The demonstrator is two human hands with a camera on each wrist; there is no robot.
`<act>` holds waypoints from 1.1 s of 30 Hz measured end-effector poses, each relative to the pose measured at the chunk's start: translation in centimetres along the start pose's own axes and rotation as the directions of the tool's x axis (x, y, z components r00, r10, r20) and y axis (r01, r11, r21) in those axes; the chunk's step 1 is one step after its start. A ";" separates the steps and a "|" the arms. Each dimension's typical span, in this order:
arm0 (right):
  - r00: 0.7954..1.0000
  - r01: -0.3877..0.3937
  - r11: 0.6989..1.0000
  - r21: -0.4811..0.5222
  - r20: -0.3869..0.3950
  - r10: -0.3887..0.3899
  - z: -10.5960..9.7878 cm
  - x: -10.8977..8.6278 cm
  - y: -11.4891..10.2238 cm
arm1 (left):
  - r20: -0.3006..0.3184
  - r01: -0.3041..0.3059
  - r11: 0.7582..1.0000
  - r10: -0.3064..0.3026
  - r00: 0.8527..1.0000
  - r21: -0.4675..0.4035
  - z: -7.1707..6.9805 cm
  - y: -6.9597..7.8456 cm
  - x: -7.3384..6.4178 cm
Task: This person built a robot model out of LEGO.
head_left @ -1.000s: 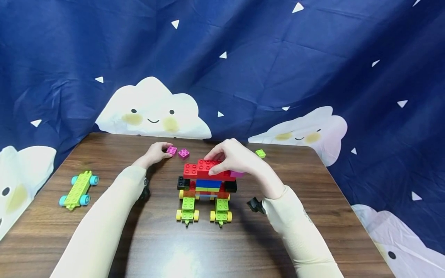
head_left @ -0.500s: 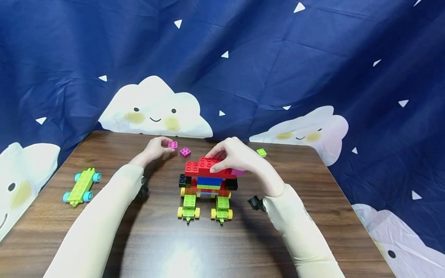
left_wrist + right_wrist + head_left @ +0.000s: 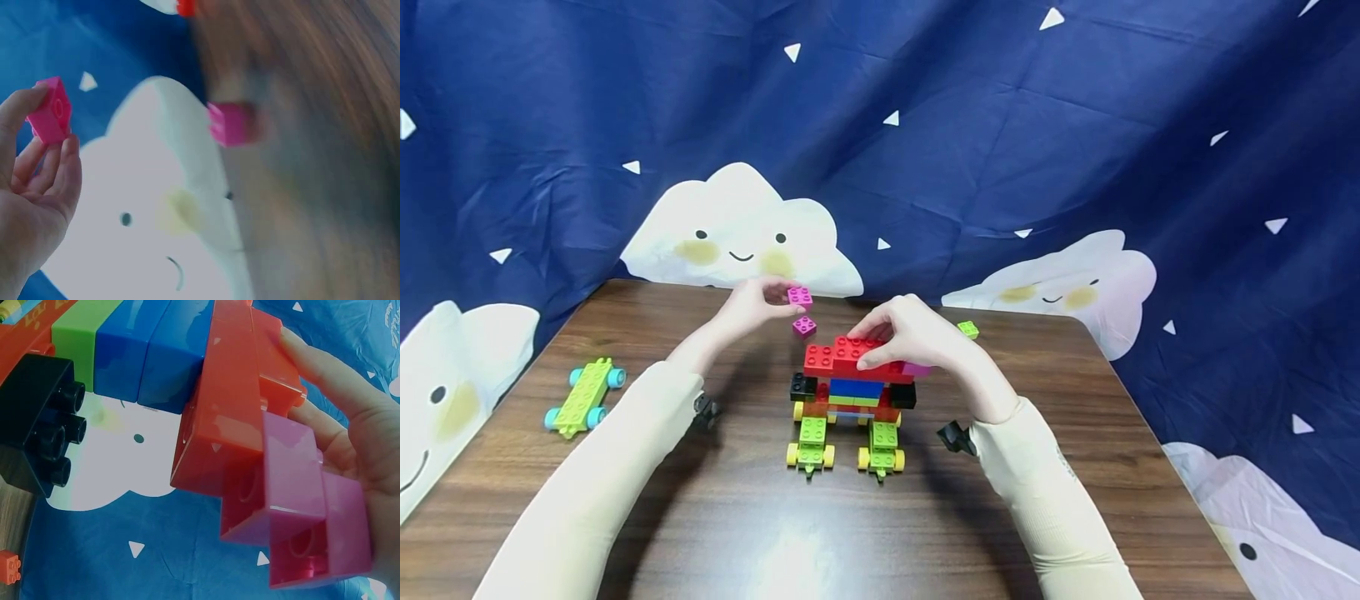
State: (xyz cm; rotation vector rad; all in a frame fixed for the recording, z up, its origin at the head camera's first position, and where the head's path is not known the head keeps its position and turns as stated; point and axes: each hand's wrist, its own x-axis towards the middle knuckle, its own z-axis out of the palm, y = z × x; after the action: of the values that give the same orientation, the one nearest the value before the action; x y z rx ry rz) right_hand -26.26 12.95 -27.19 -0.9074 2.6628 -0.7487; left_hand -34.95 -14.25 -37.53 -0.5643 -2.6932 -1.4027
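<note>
My left hand point(image 3: 747, 307) pinches a pink brick point(image 3: 800, 297) between thumb and fingertips, held above the table; the left wrist view shows its hollow underside. Just below it in the head view, a second pink brick point(image 3: 804, 326) lies on the table. My right hand point(image 3: 917, 335) holds the red top bricks point(image 3: 819, 358) of a brick model from above. Under the red come blue bricks point(image 3: 856, 389), black bricks point(image 3: 803, 386) at the sides and lime wheeled bases point(image 3: 812, 447). Two stepped pink bricks point(image 3: 297, 481) jut from the red end, beside the right palm.
A lime car base point(image 3: 585, 397) with blue wheels stands at the left of the brown table point(image 3: 715, 517). A small lime brick point(image 3: 968, 329) lies at the back right, behind my right arm. A blue curtain point(image 3: 940, 108) with clouds hangs behind the table.
My left hand has picked up the pink brick from the table and moved it up and rightward, past the other pink brick. The right hand keeps its hold on the model.
</note>
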 end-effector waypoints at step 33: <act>1.000 0.011 1.000 -0.013 -0.009 -0.011 0.0 -0.2 0.1 | 0.017 -0.220 0.970 0.223 0.975 -0.099 -0.7 5.3 -8.0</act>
State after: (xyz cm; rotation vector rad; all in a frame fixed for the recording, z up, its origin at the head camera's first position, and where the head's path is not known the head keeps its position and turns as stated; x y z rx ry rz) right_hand -26.21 13.13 -27.23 -0.9241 2.6756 -0.7409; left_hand -25.76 -14.45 -34.66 -0.8688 -2.4980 -1.4784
